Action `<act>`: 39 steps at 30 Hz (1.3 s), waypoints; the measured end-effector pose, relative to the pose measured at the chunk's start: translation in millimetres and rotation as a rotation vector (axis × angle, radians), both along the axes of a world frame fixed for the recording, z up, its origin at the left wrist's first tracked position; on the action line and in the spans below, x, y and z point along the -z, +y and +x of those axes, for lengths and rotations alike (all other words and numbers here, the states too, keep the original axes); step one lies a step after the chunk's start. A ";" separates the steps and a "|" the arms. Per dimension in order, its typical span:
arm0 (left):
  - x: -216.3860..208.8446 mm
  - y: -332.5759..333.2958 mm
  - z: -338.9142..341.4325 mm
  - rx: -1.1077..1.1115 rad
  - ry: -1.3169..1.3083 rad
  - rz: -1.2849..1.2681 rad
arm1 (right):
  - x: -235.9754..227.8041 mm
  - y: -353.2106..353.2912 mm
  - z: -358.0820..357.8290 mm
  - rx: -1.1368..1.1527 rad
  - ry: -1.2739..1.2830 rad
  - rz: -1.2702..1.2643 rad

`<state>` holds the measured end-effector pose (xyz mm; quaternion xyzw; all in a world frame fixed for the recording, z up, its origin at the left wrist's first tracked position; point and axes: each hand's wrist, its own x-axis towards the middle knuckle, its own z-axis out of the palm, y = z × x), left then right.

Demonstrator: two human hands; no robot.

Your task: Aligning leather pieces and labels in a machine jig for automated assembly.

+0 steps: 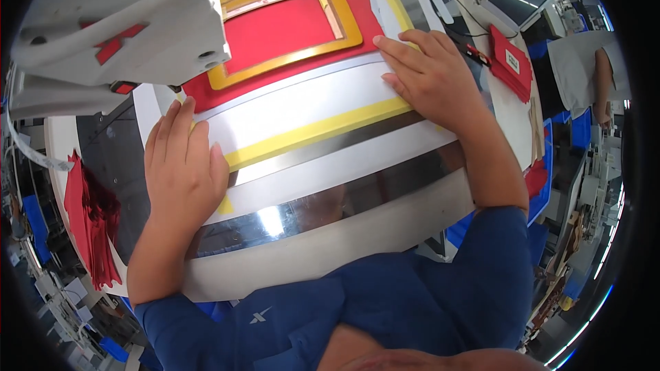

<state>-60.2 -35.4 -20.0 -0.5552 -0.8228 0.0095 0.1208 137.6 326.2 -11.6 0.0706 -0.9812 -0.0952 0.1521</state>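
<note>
Head view: a worker's left hand [182, 165] lies flat, fingers extended and grasping nothing, on the near-left corner of a clear template [302, 106] edged in yellow tape. The right hand [430, 75], also open and flat, presses its far-right edge. The template's long axis runs left to right, tilting up toward the right, with red fabric [282, 24] under its yellow frame beside the sewing machine head [117, 20]. Bare metal table [330, 247] lies nearer the body.

A garment or leather-goods factory floor. An industrial sewing machine [117, 27] sits over a metal worktable [330, 247], with stacked red cut pieces [89, 227] alongside. More workstations stand beyond.
</note>
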 end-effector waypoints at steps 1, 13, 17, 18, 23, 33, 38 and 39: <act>-4.7 6.8 4.9 0.015 -0.096 0.030 | -1.0 1.8 -0.9 -0.016 -0.012 0.014; -7.4 10.4 7.2 0.043 -0.307 -0.141 | -2.5 -10.7 -0.8 -0.084 -0.027 -0.221; -7.5 7.5 10.1 0.069 -0.319 -0.143 | -3.7 -10.7 -0.1 -0.093 -0.102 -0.227; -7.0 7.2 9.2 0.071 -0.320 -0.145 | -3.6 -10.9 -0.2 -0.090 -0.109 -0.239; -3.0 8.2 8.0 0.094 -0.300 -0.144 | -2.2 -11.2 -1.8 -0.060 -0.117 -0.250; -7.6 4.9 11.7 0.091 -0.253 -0.123 | -3.4 -10.7 2.0 -0.052 -0.120 -0.331; -8.3 4.0 10.7 0.081 -0.250 -0.101 | -2.4 -11.4 0.5 -0.066 -0.103 -0.363; -9.1 4.5 9.6 0.083 -0.249 -0.103 | -2.8 -12.2 0.0 -0.068 -0.102 -0.369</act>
